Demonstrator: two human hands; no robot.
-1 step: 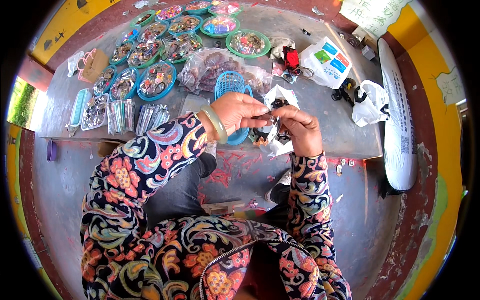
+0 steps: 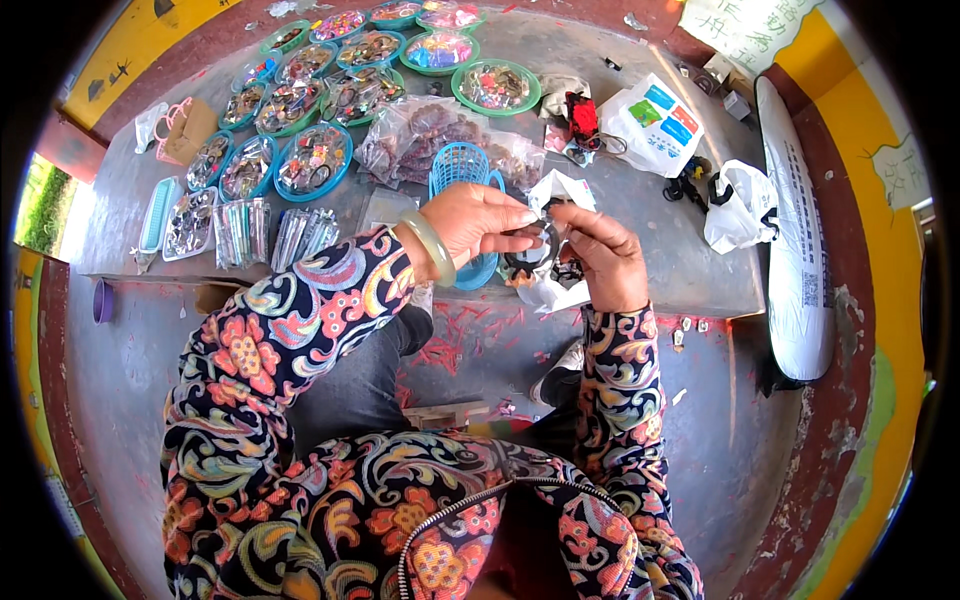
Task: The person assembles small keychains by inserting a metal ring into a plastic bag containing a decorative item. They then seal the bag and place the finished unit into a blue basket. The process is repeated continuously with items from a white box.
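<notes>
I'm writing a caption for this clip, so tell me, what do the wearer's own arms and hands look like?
Both hands, left and right, are ungloved. The long sleeves are dark, covered in red-orange flowers and curling scrolls in blue, yellow and cream. A smooth, pale greenish bangle circles the left wrist; none shows on the right.

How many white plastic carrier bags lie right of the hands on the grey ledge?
2: a large white plastic bag with coloured patches beyond the right hand, and a smaller crumpled white plastic bag farther right. Others may be hidden.
</notes>
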